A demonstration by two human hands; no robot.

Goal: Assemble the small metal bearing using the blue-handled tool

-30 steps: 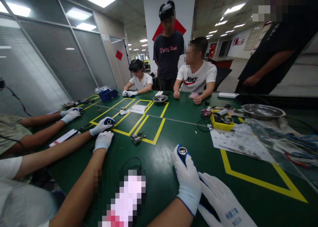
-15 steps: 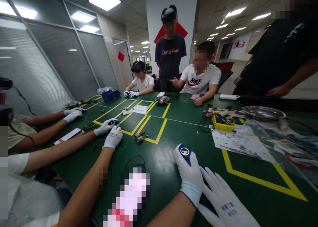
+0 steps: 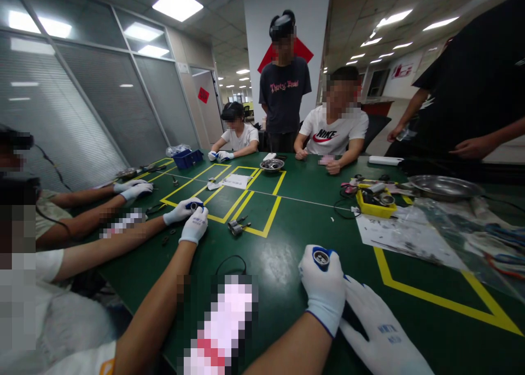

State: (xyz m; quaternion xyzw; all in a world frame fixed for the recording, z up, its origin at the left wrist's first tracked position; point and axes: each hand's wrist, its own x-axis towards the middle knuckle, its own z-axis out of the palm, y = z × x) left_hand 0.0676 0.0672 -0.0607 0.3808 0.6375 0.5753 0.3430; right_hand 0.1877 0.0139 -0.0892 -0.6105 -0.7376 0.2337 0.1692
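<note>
My left hand (image 3: pixel 323 282), in a white glove with blue fingertips, is closed around a round metal part (image 3: pixel 321 259). The part's silvery rim and dark, hollow-looking end face upward; the glove hides the rest. Close beside it, at the lower right, my right hand (image 3: pixel 383 331) wears a matching glove with blue print on its back. Its fingers stretch toward the left wrist and its thumb stands apart, with nothing seen in it. The fingertips are partly hidden behind the left hand.
A co-worker's gloved hands (image 3: pixel 192 219) hold a similar part at left. Metal cylinders (image 3: pixel 235 227) lie near yellow tape. A blurred-out phone-like object (image 3: pixel 223 326) lies left of my arm. At right are a yellow bin (image 3: pixel 375 201), a steel tray (image 3: pixel 445 186) and paper (image 3: pixel 404 235) with small pieces.
My left hand has turned, so the part's end is tilted and sits deeper among the fingers. My right hand stays beside it. A seated person across the table has lowered a raised hand.
</note>
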